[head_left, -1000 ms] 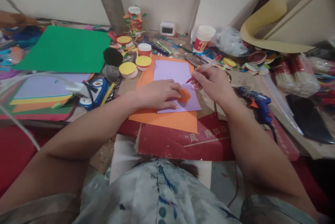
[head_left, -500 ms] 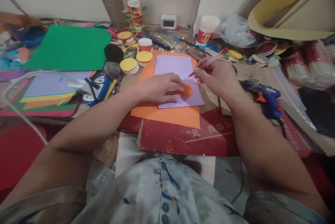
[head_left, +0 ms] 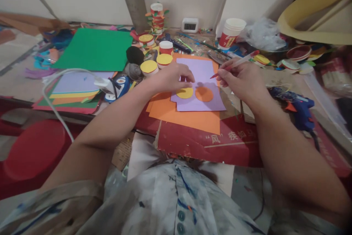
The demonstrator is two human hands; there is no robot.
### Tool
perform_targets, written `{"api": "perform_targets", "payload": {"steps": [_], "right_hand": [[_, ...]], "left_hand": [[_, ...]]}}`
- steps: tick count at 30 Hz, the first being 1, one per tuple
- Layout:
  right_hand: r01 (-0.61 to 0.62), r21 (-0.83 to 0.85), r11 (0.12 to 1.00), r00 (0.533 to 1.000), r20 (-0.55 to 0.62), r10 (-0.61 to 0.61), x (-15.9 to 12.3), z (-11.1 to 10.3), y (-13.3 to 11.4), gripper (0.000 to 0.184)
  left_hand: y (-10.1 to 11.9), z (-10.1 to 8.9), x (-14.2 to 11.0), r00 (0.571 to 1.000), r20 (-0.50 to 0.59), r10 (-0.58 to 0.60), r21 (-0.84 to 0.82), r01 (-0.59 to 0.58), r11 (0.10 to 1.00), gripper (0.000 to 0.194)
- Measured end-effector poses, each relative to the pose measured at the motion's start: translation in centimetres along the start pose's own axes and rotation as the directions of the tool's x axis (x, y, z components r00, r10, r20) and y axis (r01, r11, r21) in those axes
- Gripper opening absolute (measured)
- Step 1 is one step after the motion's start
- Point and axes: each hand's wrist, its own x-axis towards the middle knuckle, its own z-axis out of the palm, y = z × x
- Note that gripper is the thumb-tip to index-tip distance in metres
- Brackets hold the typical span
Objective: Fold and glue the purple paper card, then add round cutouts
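Observation:
My left hand [head_left: 172, 76] hovers over the upper left of a purple paper sheet [head_left: 205, 105]. Its fingers are curled with the tips pressed together near the sheet, and what they hold, if anything, is hidden. Just below it a yellow paper disc [head_left: 184, 92] and an orange paper disc [head_left: 204, 94] lie side by side on the purple sheet. My right hand [head_left: 242, 81] is closed on a red pen [head_left: 238, 61], whose tip points left toward the sheet. The purple sheet rests on an orange sheet [head_left: 189, 117].
Several yellow-topped paper-cup pieces [head_left: 149, 67] stand behind my left hand. A green sheet [head_left: 96, 48] and a stack of coloured sheets [head_left: 74, 90] lie to the left. A blue glue gun [head_left: 298, 106] is on the right, with a paper cup [head_left: 230, 31] and clutter behind.
My left hand has lifted off the orange disc and moved up and back, which uncovers a yellow disc beside it. The camera view has shifted so everything sits further right.

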Motion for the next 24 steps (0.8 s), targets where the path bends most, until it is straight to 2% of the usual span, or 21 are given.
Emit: {"api": "perform_targets", "payload": {"steps": [3, 9, 12, 15, 19, 24], "right_hand": [[-0.005, -0.023, 1.0, 1.0, -0.006, 0.005, 0.1, -0.1, -0.1, 0.015], [-0.005, -0.041, 0.999, 1.0, -0.01, 0.004, 0.0, -0.1, -0.3, 0.02], [-0.007, -0.039, 0.999, 1.0, -0.017, 0.006, 0.0, 0.0, -0.1, 0.024], [-0.004, -0.02, 1.0, 1.0, -0.018, 0.004, 0.1, 0.0, 0.1, 0.023], [0.007, -0.026, 1.0, 1.0, -0.002, -0.007, 0.1, -0.2, -0.4, 0.019], [0.006, -0.132, 0.991, 1.0, 0.016, -0.004, 0.0, -0.4, -1.3, 0.02]], "left_hand": [[-0.4, 0.2, 0.0, 0.995, 0.099, -0.005, 0.002, 0.004, 1.0, 0.018], [-0.4, -0.1, 0.0, 0.984, 0.177, -0.015, -0.019, 0.019, 1.0, 0.021], [-0.3, -0.3, -0.1, 0.981, 0.194, -0.013, -0.011, 0.016, 1.0, 0.02], [0.1, -0.4, -0.1, 0.989, 0.147, 0.002, 0.002, -0.002, 1.0, 0.019], [1.3, 0.1, 0.0, 0.993, 0.066, 0.098, -0.044, -0.095, 0.995, 0.02], [2.6, 1.0, 0.0, 0.962, 0.145, 0.231, -0.082, -0.221, 0.972, 0.023]]}}
